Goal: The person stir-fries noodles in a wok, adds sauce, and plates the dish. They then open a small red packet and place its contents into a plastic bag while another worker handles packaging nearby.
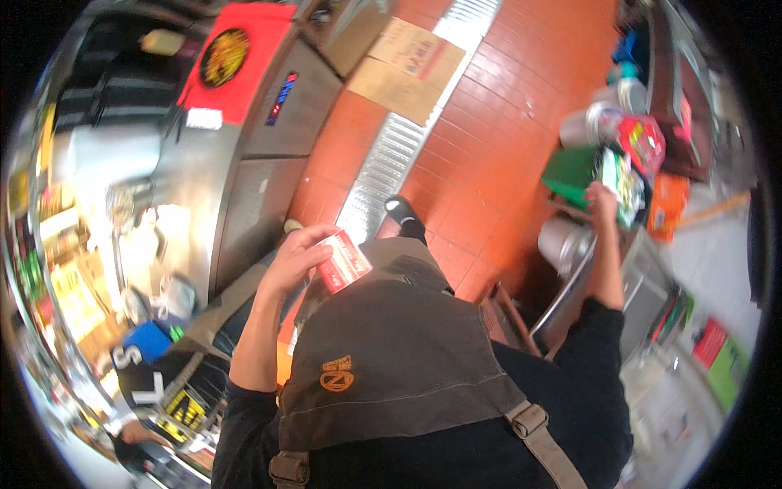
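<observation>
My left hand (297,258) is closed on a small red and white box (343,263) bearing writing, held in front of my apron (391,342). My right hand (602,198) reaches out to the right, at the near side of a green bin (571,174) heaped with plastic wrappers (624,186). The hand is small and blurred, so whether its fingers grip anything cannot be told. A red plastic bag (641,143) lies just beyond the wrappers.
A steel cabinet (278,202) stands on the left, with another person's dark shirt (143,379) nearer me. Flattened cardboard (409,70) lies across a metal floor grate (388,159). White buckets (565,241) and an orange bag (669,202) are on the right.
</observation>
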Demonstrator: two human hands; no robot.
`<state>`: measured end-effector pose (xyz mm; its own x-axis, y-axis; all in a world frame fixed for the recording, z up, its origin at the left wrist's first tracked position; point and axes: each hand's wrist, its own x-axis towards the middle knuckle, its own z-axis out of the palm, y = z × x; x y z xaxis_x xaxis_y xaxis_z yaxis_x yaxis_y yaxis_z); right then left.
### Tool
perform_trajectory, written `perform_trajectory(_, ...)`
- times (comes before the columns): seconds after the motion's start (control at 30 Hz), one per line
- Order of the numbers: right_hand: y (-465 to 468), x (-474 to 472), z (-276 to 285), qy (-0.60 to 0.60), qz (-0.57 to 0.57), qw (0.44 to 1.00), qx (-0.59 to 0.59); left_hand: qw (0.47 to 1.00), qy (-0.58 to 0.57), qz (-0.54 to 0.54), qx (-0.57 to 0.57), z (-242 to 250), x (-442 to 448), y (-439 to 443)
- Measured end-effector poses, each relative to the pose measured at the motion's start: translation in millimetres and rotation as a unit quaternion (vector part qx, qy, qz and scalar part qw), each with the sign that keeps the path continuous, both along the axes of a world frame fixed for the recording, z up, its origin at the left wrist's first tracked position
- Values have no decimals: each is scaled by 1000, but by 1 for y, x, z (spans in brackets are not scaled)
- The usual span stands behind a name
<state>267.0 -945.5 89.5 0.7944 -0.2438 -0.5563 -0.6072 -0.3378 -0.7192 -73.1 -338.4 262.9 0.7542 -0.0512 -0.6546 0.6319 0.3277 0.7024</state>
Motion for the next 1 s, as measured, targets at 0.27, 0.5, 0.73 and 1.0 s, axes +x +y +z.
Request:
perform_trajectory(0.27,414,-181,125,77,536,724,426,995,-51,55,68,7,-36,12)
perform_trajectory(0.5,534,-232,177,73,669,643,365,970,-171,151,85,0,-96,25)
perform_trajectory(0.73,591,-264,188,168,728,565,352,926,-166,338,43,4,-159,27)
perform_trajectory(1.0,628,-271,196,289,784,398,378,891,-189,413,-7,7,-184,19)
